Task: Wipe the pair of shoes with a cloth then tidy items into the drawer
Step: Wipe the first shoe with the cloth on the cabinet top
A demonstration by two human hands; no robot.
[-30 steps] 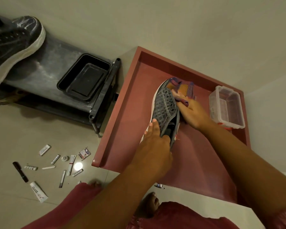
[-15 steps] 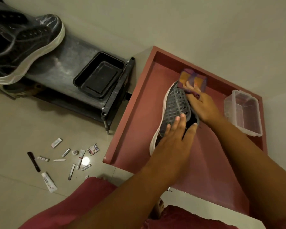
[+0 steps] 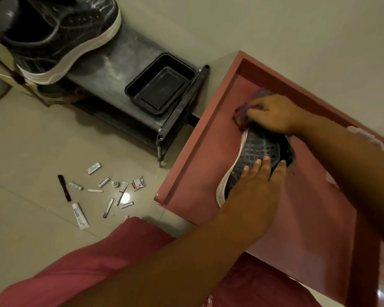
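Observation:
A grey patterned shoe (image 3: 255, 149) with a white sole lies inside the open red drawer (image 3: 195, 156). My left hand (image 3: 251, 189) rests on the shoe's middle with its fingers straight, holding it down. My right hand (image 3: 273, 113) grips a purple cloth (image 3: 242, 110) and presses it against the shoe's toe at the far end. Most of the cloth is hidden under that hand. The second shoe (image 3: 53, 38), dark with a white sole, stands on the black shoe rack (image 3: 120, 63) at the top left.
A black tray (image 3: 160, 87) sits on the rack beside the drawer. Several small tubes, sachets and a dark pen (image 3: 64, 188) lie scattered on the tiled floor. A clear plastic box (image 3: 364, 135) peeks out behind my right forearm. My knees in red cloth (image 3: 98, 262) fill the bottom.
My left hand shifted from gripping the shoe's opening to lying flat on its top. My right hand slid the cloth from the shoe's side round to the toe.

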